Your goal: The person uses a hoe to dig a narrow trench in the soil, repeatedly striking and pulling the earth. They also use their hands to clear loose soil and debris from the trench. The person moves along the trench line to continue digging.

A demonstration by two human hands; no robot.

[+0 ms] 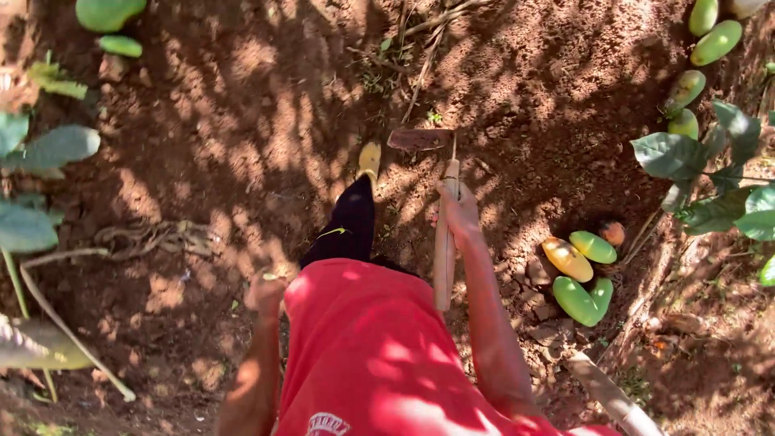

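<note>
**A count of what we see on the soil**

We count one hoe (442, 211), with a single wooden handle and one metal blade. We count two hands: the right hand (458, 214) and the left hand (265, 292). One foot in a yellow shoe (369, 160) shows. Beside the hoe lies a cluster of five fruits (583, 270): three green, one yellow-orange, one small reddish. At the upper right we count five more green fruits (699, 48), one of them cut by the frame edge, and at the upper left two green fruits (109, 24).
</note>
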